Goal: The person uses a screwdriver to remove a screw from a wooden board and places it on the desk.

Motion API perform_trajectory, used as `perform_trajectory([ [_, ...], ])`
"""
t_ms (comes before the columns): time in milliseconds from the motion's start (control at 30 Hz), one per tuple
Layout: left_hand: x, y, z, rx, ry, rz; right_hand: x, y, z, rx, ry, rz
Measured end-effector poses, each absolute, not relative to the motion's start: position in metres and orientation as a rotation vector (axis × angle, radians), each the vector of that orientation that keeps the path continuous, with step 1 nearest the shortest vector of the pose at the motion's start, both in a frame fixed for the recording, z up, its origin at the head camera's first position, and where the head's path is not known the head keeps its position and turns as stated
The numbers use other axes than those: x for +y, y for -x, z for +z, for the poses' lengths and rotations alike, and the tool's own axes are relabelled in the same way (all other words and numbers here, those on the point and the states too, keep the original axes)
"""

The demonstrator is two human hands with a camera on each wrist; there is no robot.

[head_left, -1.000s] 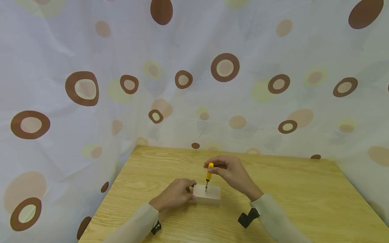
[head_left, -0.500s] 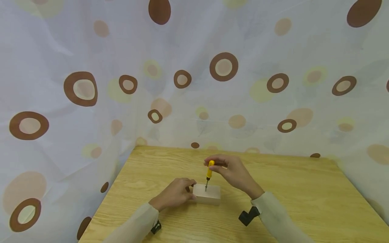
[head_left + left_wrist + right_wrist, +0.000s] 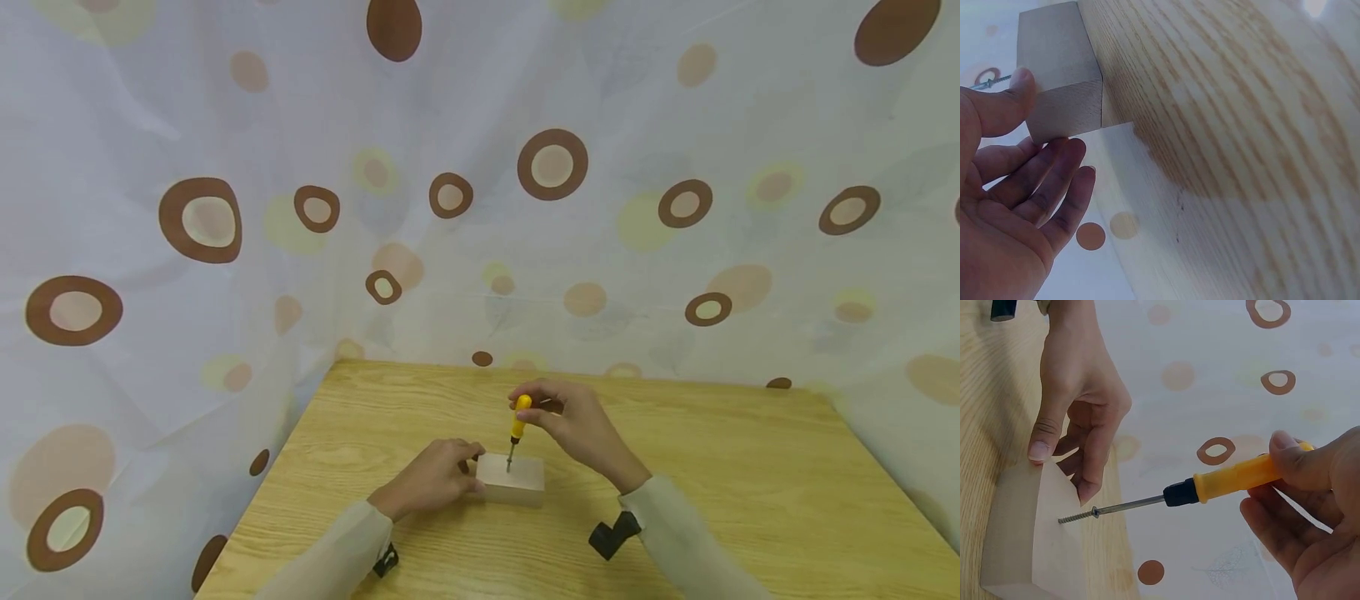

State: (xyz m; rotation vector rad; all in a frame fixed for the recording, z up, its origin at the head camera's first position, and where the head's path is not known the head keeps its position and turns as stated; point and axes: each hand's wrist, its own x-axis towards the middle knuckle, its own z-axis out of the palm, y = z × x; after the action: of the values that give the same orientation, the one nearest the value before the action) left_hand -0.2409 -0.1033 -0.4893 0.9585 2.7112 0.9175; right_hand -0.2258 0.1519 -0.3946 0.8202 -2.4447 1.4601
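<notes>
A pale wooden block [image 3: 517, 493] lies flat on the table. My left hand [image 3: 433, 477] grips its left end; in the left wrist view the thumb [image 3: 1017, 94] presses the upper face while the fingertips lie against the end. From the block's top stands a threaded screw [image 3: 1076, 517], much of its thread exposed. A screwdriver [image 3: 1229, 481] with a yellow handle and black collar meets the screw head, leaning slightly to the right in the head view. Thumb and fingers of my right hand [image 3: 572, 423] pinch the upper end of its handle.
The wood-grain table [image 3: 712, 467] extends around the block on all sides. A white curtain [image 3: 480, 250] with brown and beige circles hangs behind the table and along both sides. Black camera mounts [image 3: 615, 536] sit at both wrists.
My right fingers have shifted slightly on the screwdriver handle, whose top has moved a little right and up. The left hand and the block stay in place.
</notes>
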Motion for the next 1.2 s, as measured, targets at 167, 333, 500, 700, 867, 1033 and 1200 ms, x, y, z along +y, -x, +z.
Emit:
perform_trajectory([
  [167,-0.1039,0.241,-0.49,2.717,-0.956,0.913,0.1498,0.2243,-0.396,-2.444,-0.757,1.42],
  [333,-0.1036,0.2412,-0.4907,2.717,-0.971,0.919,0.1496,0.2237,-0.3948,-2.409,-0.727,1.412],
  [500,-0.1041,0.2417,-0.4905,2.717,-0.952,0.918,0.1496,0.2249,-0.3936,-2.443,-0.811,1.399],
  [700,-0.1039,0.2414,-0.4898,2.722,-0.956,0.919,0.1474,0.2249,-0.3959,-2.457,-0.708,1.422],
  [867,-0.1037,0.2401,-0.4897,2.721,-0.957,0.92,0.1486,0.2242,-0.3943,-2.434,-0.761,1.432],
  [1033,-0.105,0.241,-0.4909,2.722,-0.954,0.928,0.1479,0.2256,-0.3951,-2.456,-0.806,1.39],
  [1200,-0.1041,0.2419,-0.4928,2.708,-0.944,0.945,0.147,0.2249,-0.398,-2.442,-0.759,1.369],
])
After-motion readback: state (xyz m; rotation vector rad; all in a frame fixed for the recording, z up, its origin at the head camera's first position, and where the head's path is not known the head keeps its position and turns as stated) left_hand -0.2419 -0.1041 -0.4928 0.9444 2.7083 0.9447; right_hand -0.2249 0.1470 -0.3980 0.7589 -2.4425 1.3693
